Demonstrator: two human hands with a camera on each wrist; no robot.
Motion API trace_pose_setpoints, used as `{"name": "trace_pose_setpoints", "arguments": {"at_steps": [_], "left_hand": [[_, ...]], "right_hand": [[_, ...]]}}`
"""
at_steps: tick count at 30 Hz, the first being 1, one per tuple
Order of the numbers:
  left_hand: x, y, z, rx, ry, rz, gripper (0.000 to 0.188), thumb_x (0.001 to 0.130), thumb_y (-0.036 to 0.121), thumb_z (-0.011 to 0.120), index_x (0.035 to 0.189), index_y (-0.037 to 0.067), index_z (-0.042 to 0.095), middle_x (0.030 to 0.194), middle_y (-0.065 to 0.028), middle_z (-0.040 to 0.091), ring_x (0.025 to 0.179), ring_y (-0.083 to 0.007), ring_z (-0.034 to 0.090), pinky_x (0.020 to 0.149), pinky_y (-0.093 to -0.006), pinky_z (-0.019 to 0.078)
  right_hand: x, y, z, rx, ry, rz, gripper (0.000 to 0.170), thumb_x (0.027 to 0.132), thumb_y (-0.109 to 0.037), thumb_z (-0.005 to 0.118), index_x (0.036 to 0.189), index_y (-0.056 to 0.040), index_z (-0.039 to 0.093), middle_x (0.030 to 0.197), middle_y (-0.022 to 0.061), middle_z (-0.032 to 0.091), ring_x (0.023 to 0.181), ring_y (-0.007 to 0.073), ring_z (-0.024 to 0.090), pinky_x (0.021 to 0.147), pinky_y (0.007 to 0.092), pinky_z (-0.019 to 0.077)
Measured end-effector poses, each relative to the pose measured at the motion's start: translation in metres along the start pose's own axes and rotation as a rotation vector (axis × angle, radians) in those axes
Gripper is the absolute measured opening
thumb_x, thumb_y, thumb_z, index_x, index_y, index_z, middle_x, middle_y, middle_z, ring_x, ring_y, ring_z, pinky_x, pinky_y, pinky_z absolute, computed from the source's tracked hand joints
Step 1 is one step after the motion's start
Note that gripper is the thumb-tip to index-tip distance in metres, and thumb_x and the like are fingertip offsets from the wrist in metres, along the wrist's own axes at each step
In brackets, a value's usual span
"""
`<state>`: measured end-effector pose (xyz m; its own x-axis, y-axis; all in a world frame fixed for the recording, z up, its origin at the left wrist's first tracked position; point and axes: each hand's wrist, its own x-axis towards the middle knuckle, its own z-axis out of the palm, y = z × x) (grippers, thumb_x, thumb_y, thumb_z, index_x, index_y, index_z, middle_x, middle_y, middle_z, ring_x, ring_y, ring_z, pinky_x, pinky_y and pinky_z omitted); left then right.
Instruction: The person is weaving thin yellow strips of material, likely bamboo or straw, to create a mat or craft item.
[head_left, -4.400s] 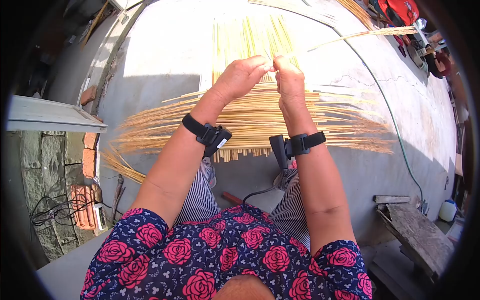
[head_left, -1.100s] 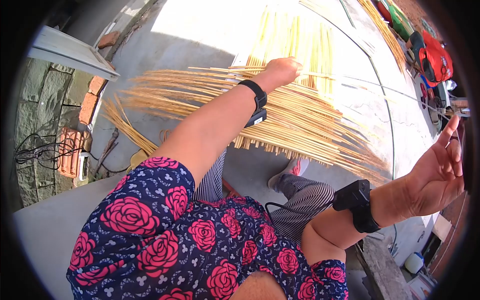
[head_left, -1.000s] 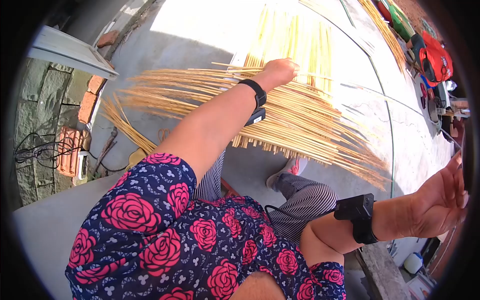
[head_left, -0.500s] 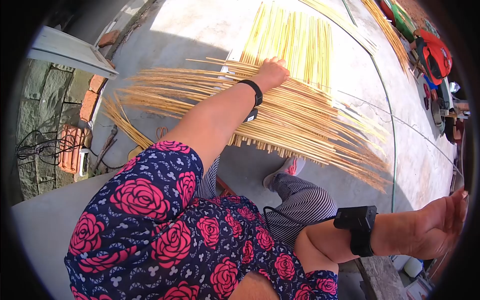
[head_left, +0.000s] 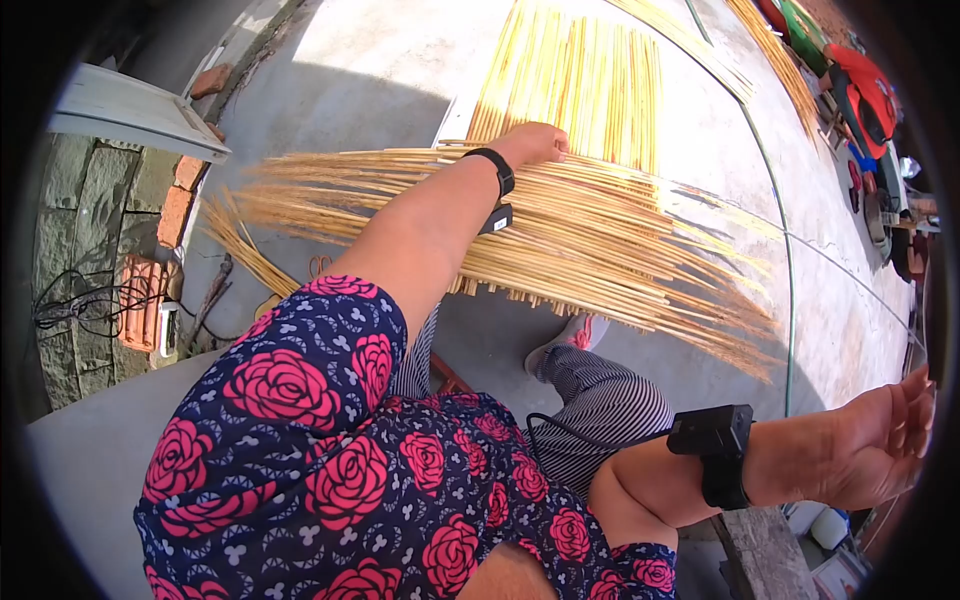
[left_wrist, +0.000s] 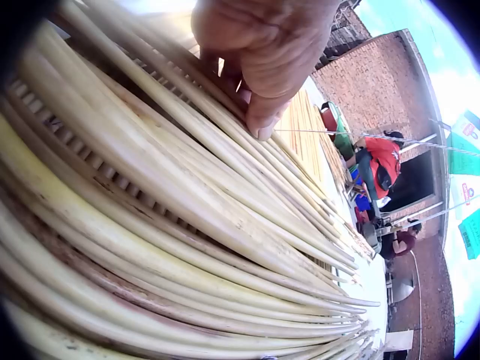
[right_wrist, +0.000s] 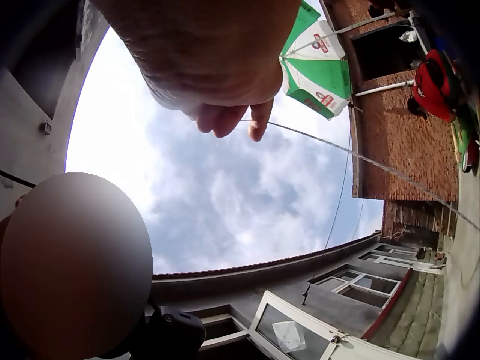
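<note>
Long straw-coloured stalks point(head_left: 560, 240) with feathery ends lie crosswise in a dense layer before the person in the head view. Beyond them, lengthwise stalks point(head_left: 590, 90) stretch away in sunlight. My left hand point(head_left: 535, 145) grips the far edge of the crosswise layer, thumb on the near side of the outer stalks in the left wrist view. A thin string point(left_wrist: 307, 133) runs taut from beside that thumb. Far out to the right, my right hand point(head_left: 880, 445) holds the string's other end with curled fingers. The right wrist view shows the string point(right_wrist: 360, 156) leaving those fingers.
A loose bundle of stalks point(head_left: 250, 255) and scissors point(head_left: 319, 265) lie at left. A green hose point(head_left: 790, 330) crosses the floor on the right, with a wooden board point(head_left: 765, 555) nearer. Another person in red point(left_wrist: 382, 161) sits farther off.
Both hands were together over the stalks; the right has since swung far right, drawing the string taut. Over the last second, my left hand has shifted slightly left and nearer along the stalks.
</note>
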<state>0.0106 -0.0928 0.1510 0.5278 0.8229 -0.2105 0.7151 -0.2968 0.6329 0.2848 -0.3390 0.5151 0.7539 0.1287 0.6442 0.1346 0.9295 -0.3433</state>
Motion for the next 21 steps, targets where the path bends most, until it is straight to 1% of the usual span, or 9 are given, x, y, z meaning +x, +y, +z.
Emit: {"name": "trace_pose_setpoints", "arguments": {"at_steps": [3, 4, 7, 10, 13, 16, 18, 19, 21], "left_hand": [[-0.005, 0.002, -0.002, 0.05, 0.015, -0.003, 0.017, 0.078, 0.028, 0.067, 0.09, 0.015, 0.067, 0.092, -0.0058, 0.065, 0.09, -0.0244, 0.06, 0.078, -0.0374, 0.0472], [-0.006, 0.004, -0.003, 0.082, 0.028, 0.003, 0.016, 0.078, 0.028, 0.067, 0.089, 0.016, 0.067, 0.093, -0.0055, 0.064, 0.09, -0.0243, 0.06, 0.078, -0.0376, 0.0474], [-0.014, 0.015, 0.0, 0.324, 0.212, 0.098, 0.01, 0.079, 0.023, 0.064, 0.086, 0.017, 0.068, 0.097, -0.005, 0.06, 0.088, -0.0258, 0.061, 0.076, -0.0392, 0.0493], [-0.018, 0.034, -0.001, 0.391, 0.113, 0.006, 0.011, 0.08, 0.014, 0.059, 0.089, 0.015, 0.066, 0.099, -0.0067, 0.057, 0.086, -0.0272, 0.062, 0.073, -0.0393, 0.0514], [-0.021, 0.033, 0.005, 0.459, 0.209, 0.069, 0.015, 0.08, 0.006, 0.054, 0.092, 0.009, 0.063, 0.097, -0.0102, 0.057, 0.083, -0.0271, 0.063, 0.067, -0.0376, 0.0524], [-0.029, 0.036, 0.005, 0.459, 0.26, 0.05, 0.014, 0.082, 0.004, 0.051, 0.093, 0.004, 0.059, 0.095, -0.0118, 0.057, 0.089, -0.0271, 0.062, 0.07, -0.0367, 0.052], [-0.039, 0.042, 0.005, 0.505, 0.322, 0.096, 0.018, 0.082, 0.005, 0.051, 0.098, 0.003, 0.057, 0.098, -0.0117, 0.056, 0.098, -0.0271, 0.057, 0.08, -0.038, 0.0489], [-0.046, 0.046, 0.007, 0.527, 0.352, 0.119, 0.02, 0.082, 0.005, 0.051, 0.101, 0.002, 0.056, 0.099, -0.0116, 0.056, 0.103, -0.0271, 0.055, 0.084, -0.0386, 0.0474], [-0.064, 0.053, 0.029, 0.461, 0.387, 0.209, 0.035, 0.086, 0.017, 0.05, 0.117, 0.0, 0.048, 0.116, -0.0151, 0.049, 0.119, -0.0297, 0.041, 0.097, -0.042, 0.0354]], "right_hand": [[-0.006, 0.004, 0.006, -0.083, -0.05, -0.025, 0.002, 0.062, 0.016, 0.049, 0.063, 0.0143, 0.049, 0.056, 0.0213, 0.045, 0.058, 0.024, 0.051, 0.104, 0.0603, 0.0282], [-0.009, 0.007, 0.008, -0.079, -0.061, -0.016, 0.002, 0.064, 0.014, 0.05, 0.065, 0.0132, 0.05, 0.057, 0.02, 0.045, 0.059, 0.0233, 0.051, 0.104, 0.0589, 0.0295], [-0.017, 0.011, 0.016, -0.067, -0.108, 0.03, 0.004, 0.068, 0.008, 0.053, 0.072, 0.0099, 0.052, 0.058, 0.016, 0.045, 0.061, 0.0211, 0.051, 0.102, 0.0548, 0.0334], [-0.023, 0.013, 0.021, -0.049, -0.139, 0.067, 0.006, 0.073, 0.003, 0.056, 0.078, 0.0066, 0.054, 0.06, 0.012, 0.045, 0.063, 0.019, 0.052, 0.1, 0.0507, 0.0373], [-0.026, 0.015, 0.026, -0.05, -0.151, 0.093, 0.009, 0.078, -0.002, 0.059, 0.084, 0.0033, 0.056, 0.062, 0.0081, 0.045, 0.066, 0.0168, 0.052, 0.098, 0.0466, 0.0412], [-0.026, 0.02, 0.03, -0.05, -0.141, 0.117, 0.012, 0.083, -0.008, 0.062, 0.091, 0.0001, 0.058, 0.064, 0.0041, 0.045, 0.068, 0.0147, 0.052, 0.096, 0.0424, 0.0451], [-0.029, 0.022, 0.031, -0.069, -0.144, 0.128, 0.013, 0.084, -0.01, 0.063, 0.093, -0.0011, 0.058, 0.065, 0.0029, 0.044, 0.069, 0.0141, 0.052, 0.095, 0.0411, 0.0467], [-0.029, 0.024, 0.03, -0.046, -0.141, 0.148, 0.014, 0.084, -0.009, 0.063, 0.094, -0.0008, 0.058, 0.065, 0.0029, 0.043, 0.069, 0.0151, 0.052, 0.094, 0.0407, 0.0468], [-0.029, 0.028, 0.029, -0.002, -0.131, 0.191, 0.016, 0.085, -0.009, 0.063, 0.097, 0.0, 0.057, 0.065, 0.0027, 0.042, 0.069, 0.0171, 0.051, 0.094, 0.0399, 0.0471]]}}
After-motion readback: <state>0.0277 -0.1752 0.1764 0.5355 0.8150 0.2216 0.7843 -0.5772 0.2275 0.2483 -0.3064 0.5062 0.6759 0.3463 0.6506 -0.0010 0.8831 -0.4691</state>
